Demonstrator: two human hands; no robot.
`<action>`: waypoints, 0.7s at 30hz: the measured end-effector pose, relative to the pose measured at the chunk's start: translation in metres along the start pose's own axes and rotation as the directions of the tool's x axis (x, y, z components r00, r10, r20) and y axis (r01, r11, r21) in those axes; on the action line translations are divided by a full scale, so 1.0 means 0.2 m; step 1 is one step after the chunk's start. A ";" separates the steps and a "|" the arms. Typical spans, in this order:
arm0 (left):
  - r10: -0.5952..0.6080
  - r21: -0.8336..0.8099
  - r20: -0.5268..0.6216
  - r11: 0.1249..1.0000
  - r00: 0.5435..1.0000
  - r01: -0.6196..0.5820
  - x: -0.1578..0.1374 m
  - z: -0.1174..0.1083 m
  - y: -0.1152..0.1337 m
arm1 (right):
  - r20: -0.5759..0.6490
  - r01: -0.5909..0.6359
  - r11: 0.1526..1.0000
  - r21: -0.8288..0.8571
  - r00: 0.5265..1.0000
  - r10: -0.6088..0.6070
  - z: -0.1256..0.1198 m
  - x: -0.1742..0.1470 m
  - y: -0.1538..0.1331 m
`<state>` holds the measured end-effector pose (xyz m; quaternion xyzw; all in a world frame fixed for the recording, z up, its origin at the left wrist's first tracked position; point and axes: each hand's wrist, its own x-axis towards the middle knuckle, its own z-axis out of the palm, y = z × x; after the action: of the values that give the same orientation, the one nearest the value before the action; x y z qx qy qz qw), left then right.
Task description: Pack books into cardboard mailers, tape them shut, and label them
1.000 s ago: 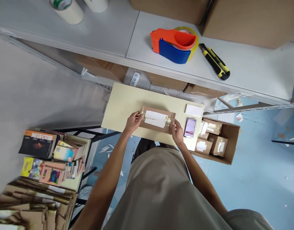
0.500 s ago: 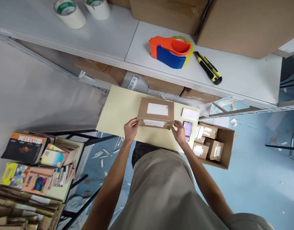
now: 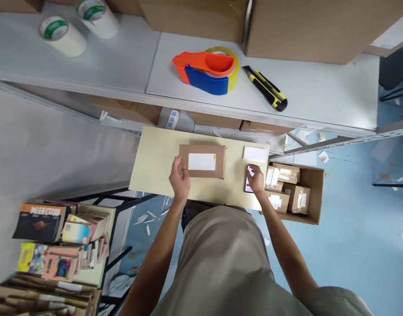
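A brown cardboard box (image 3: 201,173) with a white label (image 3: 201,161) on top lies on the pale yellow table (image 3: 155,153). My left hand (image 3: 180,181) is beside the box's left end, fingers loosely curved and apart, holding nothing; whether it touches the cardboard I cannot tell. Over on the right, my right hand (image 3: 255,179) is over a phone (image 3: 248,187) lying flat with its screen lit. Its bent fingers are apart over the upper screen and hide part of it. Just behind the phone is a flat white rectangular thing (image 3: 254,154).
An open carton (image 3: 315,195) of small taped boxes stands right of the table. On the shelf (image 3: 326,94) are an orange-and-blue tape dispenser (image 3: 206,72), a yellow-black utility knife (image 3: 267,90) and tape rolls (image 3: 65,39). Books and magazines (image 3: 40,221) are stacked lower left.
Both hands have let go of the box, which now lies flat with its label up. My right hand has moved right to the phone; my left stays near the box's left end.
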<state>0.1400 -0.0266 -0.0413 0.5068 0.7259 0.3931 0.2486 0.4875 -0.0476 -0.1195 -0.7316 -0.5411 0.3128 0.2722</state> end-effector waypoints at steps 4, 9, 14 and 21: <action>0.262 -0.095 0.283 0.965 0.923 -0.245 -0.08 0.31 0.29 | -0.146 -0.121 0.992 -0.040 0.983 0.114 -0.09 0.11 0.14; 0.139 -0.063 0.598 0.990 0.789 -0.127 -0.19 0.87 0.40 | -0.219 -0.329 0.944 0.017 0.920 0.324 -0.09 0.25 0.23; -0.198 0.184 0.601 0.977 0.774 0.108 -0.16 1.30 0.30 | -0.217 -0.415 0.908 0.064 0.882 0.418 -0.04 0.32 0.28; -0.110 0.104 0.573 0.993 0.812 0.061 -0.20 1.41 0.18 | -0.267 -0.347 0.934 0.084 0.895 0.357 0.02 0.27 0.32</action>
<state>0.3888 0.0331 -0.1729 0.5785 0.6536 0.1799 0.4536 0.5364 -0.0128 -0.1777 -0.8492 -0.3508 0.2604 0.2968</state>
